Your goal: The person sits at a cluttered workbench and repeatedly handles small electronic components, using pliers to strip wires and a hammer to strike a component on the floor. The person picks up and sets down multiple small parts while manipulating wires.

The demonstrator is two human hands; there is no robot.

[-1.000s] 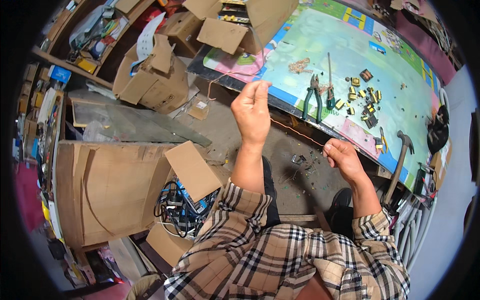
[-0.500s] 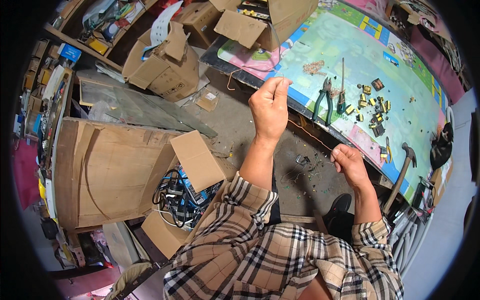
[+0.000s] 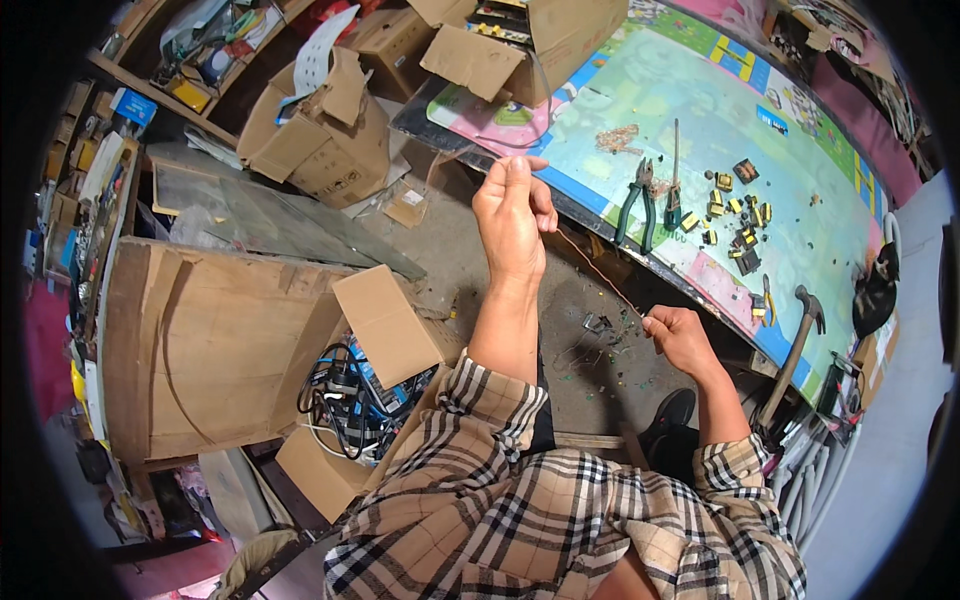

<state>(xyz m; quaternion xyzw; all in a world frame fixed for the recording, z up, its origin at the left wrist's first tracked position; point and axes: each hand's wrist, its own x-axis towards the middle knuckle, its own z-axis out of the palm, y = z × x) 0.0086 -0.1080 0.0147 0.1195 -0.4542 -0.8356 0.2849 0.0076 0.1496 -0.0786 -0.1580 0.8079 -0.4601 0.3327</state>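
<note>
A thin copper wire (image 3: 597, 272) runs slantwise between my two hands, above the floor in front of the table. My left hand (image 3: 512, 215) is raised near the table's front edge, its fingers curled and pinching the wire's upper stretch. A loose, blurred end of wire sticks out past that hand on its left. Lower and to the right, my right hand (image 3: 680, 338) pinches the wire's other end between thumb and fingers. Just beyond my hands, green-handled pliers (image 3: 638, 205) and a screwdriver (image 3: 674, 190) lie on the table, close to a small heap of copper wire scraps (image 3: 620, 139).
Several small yellow-and-black transformers (image 3: 745, 215) are scattered on the patterned tabletop (image 3: 590, 150). A hammer (image 3: 800, 345) rests over its right edge. A carton of cables (image 3: 365, 395) stands to my left beside a wooden box (image 3: 225, 350). An open carton (image 3: 500, 60) sits at the table's far left.
My left hand has shifted slightly left and its fingers have changed their hold. The wire's loose end has swung left and up. My right hand has moved a little left and down.
</note>
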